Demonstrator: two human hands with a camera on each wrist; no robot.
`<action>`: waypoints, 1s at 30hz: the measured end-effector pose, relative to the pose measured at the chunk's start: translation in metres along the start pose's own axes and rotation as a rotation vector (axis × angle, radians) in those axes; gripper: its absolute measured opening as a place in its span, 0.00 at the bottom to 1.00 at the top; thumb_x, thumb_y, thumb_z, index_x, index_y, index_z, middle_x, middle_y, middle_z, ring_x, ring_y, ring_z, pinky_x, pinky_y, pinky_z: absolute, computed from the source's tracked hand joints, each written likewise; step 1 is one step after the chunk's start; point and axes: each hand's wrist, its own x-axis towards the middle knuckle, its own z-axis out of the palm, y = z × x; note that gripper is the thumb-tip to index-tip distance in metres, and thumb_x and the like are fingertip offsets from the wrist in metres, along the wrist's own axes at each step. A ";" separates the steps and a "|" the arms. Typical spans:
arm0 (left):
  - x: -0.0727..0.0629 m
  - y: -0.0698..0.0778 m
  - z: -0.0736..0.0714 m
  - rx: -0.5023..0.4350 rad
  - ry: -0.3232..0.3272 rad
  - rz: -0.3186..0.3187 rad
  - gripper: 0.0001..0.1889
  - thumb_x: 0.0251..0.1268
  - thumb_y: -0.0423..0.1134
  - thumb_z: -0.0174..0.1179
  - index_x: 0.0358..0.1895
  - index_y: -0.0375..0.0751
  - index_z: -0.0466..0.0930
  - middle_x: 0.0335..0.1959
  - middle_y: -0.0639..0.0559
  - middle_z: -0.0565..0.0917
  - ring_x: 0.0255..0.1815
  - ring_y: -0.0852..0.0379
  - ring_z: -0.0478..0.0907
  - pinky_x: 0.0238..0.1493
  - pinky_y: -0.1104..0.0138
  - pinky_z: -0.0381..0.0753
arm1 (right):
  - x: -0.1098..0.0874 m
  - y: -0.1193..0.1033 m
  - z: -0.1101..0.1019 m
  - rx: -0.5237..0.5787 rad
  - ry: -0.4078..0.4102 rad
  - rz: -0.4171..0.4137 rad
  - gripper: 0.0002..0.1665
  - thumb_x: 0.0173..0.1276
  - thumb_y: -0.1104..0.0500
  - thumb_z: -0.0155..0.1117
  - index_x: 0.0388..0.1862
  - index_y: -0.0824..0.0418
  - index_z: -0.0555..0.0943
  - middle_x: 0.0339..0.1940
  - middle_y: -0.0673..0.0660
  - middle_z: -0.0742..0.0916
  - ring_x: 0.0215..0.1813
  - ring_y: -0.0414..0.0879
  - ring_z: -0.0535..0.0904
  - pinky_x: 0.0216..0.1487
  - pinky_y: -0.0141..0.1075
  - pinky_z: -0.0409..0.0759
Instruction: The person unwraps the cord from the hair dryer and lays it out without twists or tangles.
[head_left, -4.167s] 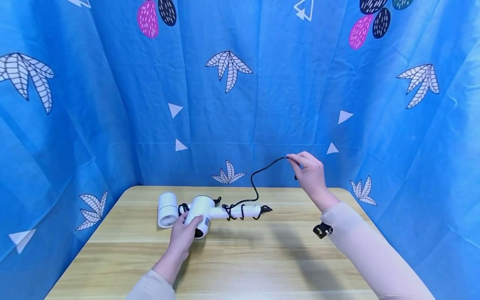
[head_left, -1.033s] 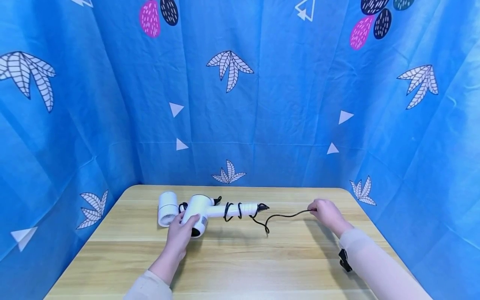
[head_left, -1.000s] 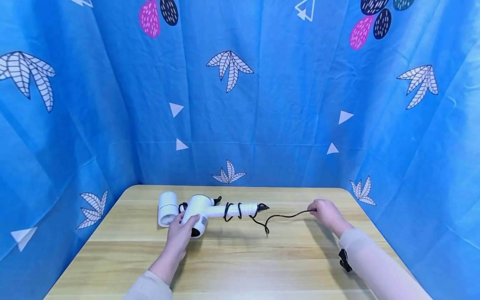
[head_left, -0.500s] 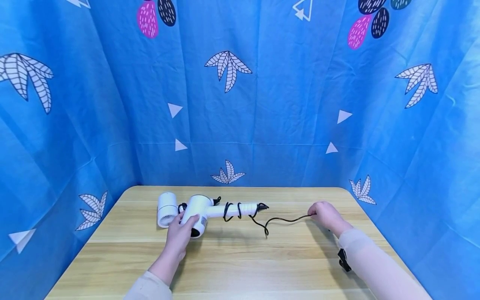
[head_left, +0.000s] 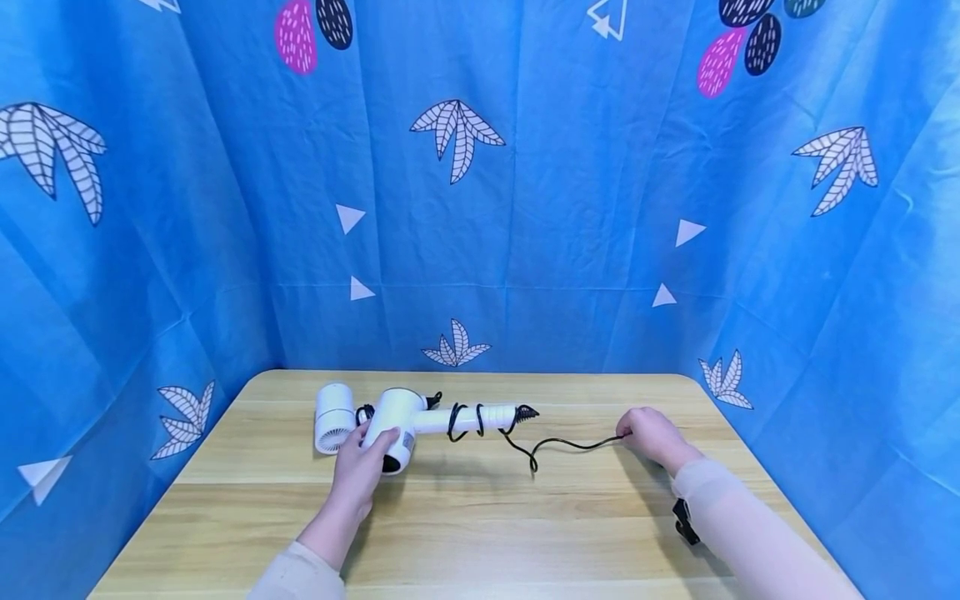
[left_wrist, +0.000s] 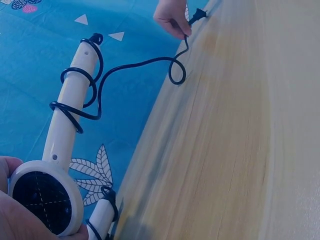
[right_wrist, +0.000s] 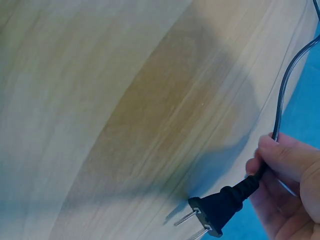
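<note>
A white hair dryer is held by its barrel in my left hand, its handle pointing right. Black cord loops loosely around that handle and trails off to the right. There my right hand pinches the cord between thumb and fingers. In the right wrist view the black two-pin plug sticks out just past the fingertips, its metal prongs bare. The left wrist view shows the dryer's dark round end beside my left thumb and the cord wraps along the handle.
A second white hair dryer lies left of the held one, partly behind it, with black cord wound on its handle. The wooden table ends at a blue patterned curtain behind and at both sides.
Since the earliest frame, my right hand has come down and slightly right with the cord, which now leaves near the handle's end. Over the last second it dips slightly; my left hand keeps its hold.
</note>
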 end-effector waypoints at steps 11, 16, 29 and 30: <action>-0.001 0.000 0.000 -0.021 -0.001 0.005 0.45 0.67 0.47 0.63 0.78 0.29 0.49 0.73 0.28 0.59 0.71 0.33 0.62 0.73 0.46 0.61 | -0.004 -0.003 0.005 -0.030 -0.027 0.017 0.09 0.53 0.73 0.72 0.27 0.59 0.88 0.31 0.53 0.88 0.39 0.55 0.83 0.46 0.52 0.81; -0.001 0.001 0.001 -0.027 0.002 0.008 0.45 0.67 0.47 0.63 0.77 0.29 0.49 0.72 0.28 0.60 0.70 0.34 0.62 0.73 0.46 0.61 | -0.004 -0.008 0.005 -0.051 -0.022 0.022 0.10 0.53 0.73 0.70 0.27 0.59 0.88 0.32 0.54 0.89 0.40 0.57 0.83 0.47 0.52 0.82; -0.002 0.002 0.000 -0.009 -0.003 0.011 0.46 0.67 0.48 0.63 0.78 0.29 0.48 0.73 0.27 0.58 0.71 0.33 0.61 0.74 0.45 0.59 | -0.003 -0.005 0.007 -0.073 -0.022 0.025 0.12 0.49 0.73 0.69 0.25 0.56 0.88 0.31 0.52 0.88 0.38 0.55 0.83 0.45 0.51 0.82; -0.003 0.002 0.000 -0.009 -0.004 0.011 0.46 0.67 0.48 0.63 0.78 0.29 0.48 0.73 0.27 0.58 0.71 0.33 0.61 0.74 0.45 0.59 | -0.003 -0.005 0.007 -0.073 -0.024 0.026 0.12 0.49 0.73 0.69 0.25 0.56 0.88 0.31 0.52 0.88 0.38 0.54 0.83 0.45 0.50 0.82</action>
